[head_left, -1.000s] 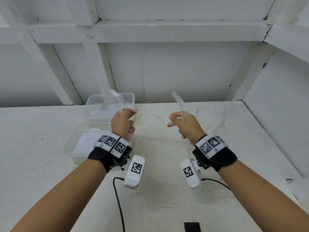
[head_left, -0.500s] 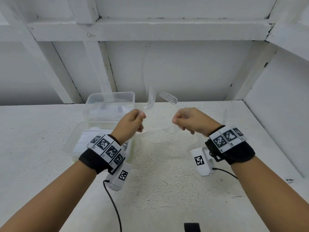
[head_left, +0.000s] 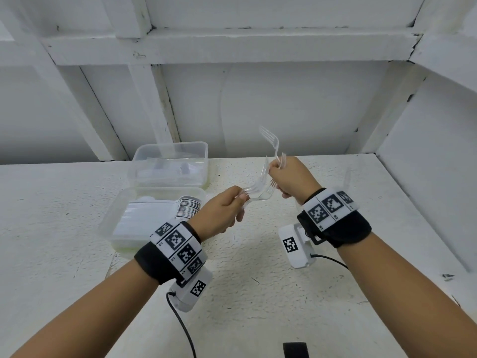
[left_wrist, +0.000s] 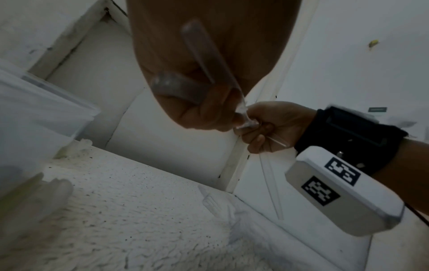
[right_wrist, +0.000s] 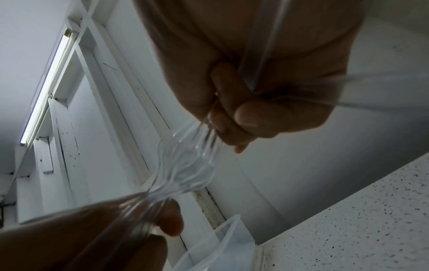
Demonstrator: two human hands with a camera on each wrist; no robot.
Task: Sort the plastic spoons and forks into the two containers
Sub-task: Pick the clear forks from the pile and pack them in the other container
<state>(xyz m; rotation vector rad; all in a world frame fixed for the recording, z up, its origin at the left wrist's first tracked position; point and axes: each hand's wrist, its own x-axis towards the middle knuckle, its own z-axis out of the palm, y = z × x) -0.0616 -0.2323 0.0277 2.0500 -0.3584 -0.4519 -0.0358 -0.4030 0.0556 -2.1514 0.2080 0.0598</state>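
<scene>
Both hands meet above the white table, each holding clear plastic forks. My left hand (head_left: 227,208) grips the handles of stacked clear forks (head_left: 258,188) whose heads point toward the right hand. My right hand (head_left: 286,174) holds a bunch of clear forks; one fork (head_left: 269,138) sticks up from its fist. In the right wrist view the fork heads (right_wrist: 185,161) span between both hands. The near container (head_left: 144,215) holds a row of stacked white spoons (head_left: 188,206). The far clear container (head_left: 170,164) holds clear cutlery.
The two containers stand at the left of the white table (head_left: 258,267), against the white back wall. Cables run from the wrist cameras toward me. A small black object (head_left: 295,350) lies at the table's near edge. A loose clear fork (left_wrist: 212,201) lies near the right wall.
The hands moved together from apart. The left hand came right, away from the containers, and its forks now reach the right hand, which rose slightly and turned its fork upright.
</scene>
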